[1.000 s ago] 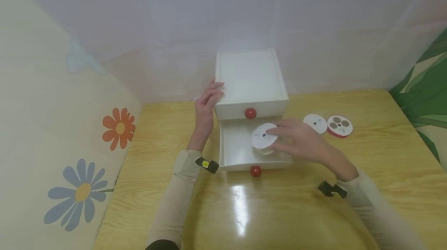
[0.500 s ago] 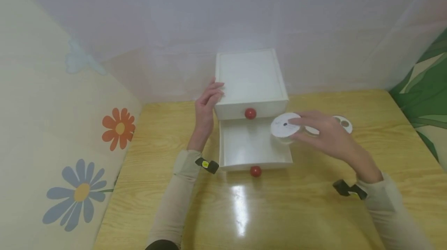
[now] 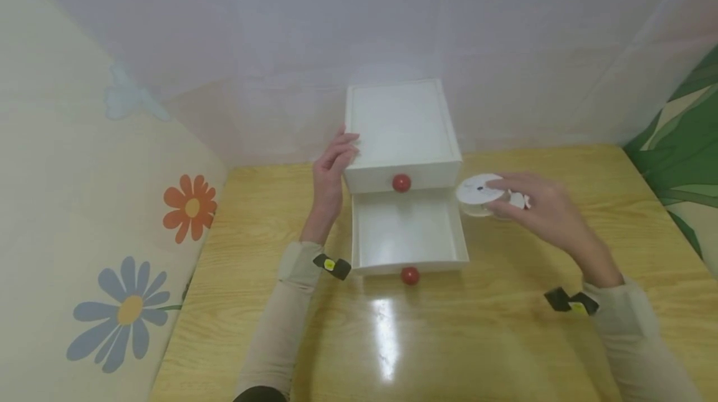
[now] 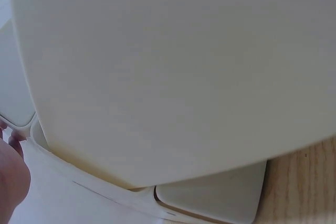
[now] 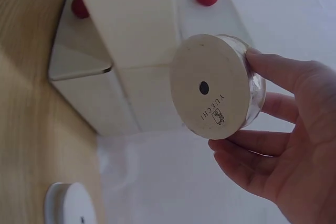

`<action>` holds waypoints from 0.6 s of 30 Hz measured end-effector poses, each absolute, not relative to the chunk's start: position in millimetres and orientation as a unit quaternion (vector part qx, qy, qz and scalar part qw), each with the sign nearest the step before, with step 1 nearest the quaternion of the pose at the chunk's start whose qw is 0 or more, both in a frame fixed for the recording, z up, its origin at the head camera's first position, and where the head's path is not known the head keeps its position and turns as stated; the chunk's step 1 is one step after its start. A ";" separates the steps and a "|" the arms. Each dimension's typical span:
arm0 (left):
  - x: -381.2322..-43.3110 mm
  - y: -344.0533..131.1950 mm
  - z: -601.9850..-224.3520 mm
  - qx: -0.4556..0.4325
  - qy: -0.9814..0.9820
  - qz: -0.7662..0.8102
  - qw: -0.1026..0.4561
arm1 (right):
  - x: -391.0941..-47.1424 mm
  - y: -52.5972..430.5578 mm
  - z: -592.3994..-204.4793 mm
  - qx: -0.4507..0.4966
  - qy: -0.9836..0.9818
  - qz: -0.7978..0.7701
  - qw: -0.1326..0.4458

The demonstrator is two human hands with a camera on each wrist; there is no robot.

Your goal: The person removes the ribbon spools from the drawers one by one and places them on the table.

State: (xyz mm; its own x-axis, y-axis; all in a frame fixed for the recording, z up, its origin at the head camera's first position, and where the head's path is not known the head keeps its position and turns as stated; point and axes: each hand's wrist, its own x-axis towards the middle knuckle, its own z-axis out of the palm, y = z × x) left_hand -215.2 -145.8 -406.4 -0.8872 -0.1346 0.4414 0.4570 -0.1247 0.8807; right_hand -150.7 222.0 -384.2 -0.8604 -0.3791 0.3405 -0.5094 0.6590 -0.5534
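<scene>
A white drawer box (image 3: 404,121) with red knobs stands on the table. Its lower drawer (image 3: 409,227) is pulled out, with nothing visible inside. My left hand (image 3: 333,162) rests against the box's left side, its fingertips over the top edge. In the left wrist view, part of that hand (image 4: 10,182) shows at the left edge. My right hand (image 3: 546,212) pinches a white ribbon spool (image 3: 477,193) between thumb and fingers, to the right of the box. The right wrist view shows the spool's flat printed face (image 5: 207,90) and shiny ribbon around its core.
Another white spool (image 5: 76,205) lies on the wooden table (image 3: 437,339) right of the box, mostly hidden behind my right hand in the head view. A pale cloth (image 3: 280,47) hangs behind the box. A flower-printed panel (image 3: 101,202) borders the left.
My right hand has carried the ribbon spool from over the lower drawer to the right, beyond the drawer's side. The left hand and the box have stayed put.
</scene>
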 end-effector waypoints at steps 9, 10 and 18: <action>-217.8 -146.5 -408.6 -0.131 -0.631 -0.737 0.203 | -169.7 223.4 -418.4 0.172 -0.909 0.379 0.027; -217.7 -146.6 -408.4 -0.130 -0.631 -0.737 0.204 | -172.7 223.3 -423.6 0.171 -0.908 0.381 0.024; -215.9 -147.7 -407.7 -0.124 -0.637 -0.735 0.197 | -189.4 215.6 -453.2 0.160 -0.917 0.365 -0.024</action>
State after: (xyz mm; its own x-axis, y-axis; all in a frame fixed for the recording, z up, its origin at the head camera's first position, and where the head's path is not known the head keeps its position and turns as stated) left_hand -215.9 -147.7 -407.7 -0.8916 -0.1319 0.4333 0.4476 -0.1113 0.8873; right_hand -189.4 215.6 -453.2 -0.9474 -0.3116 0.0726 -0.2762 0.6817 -0.6775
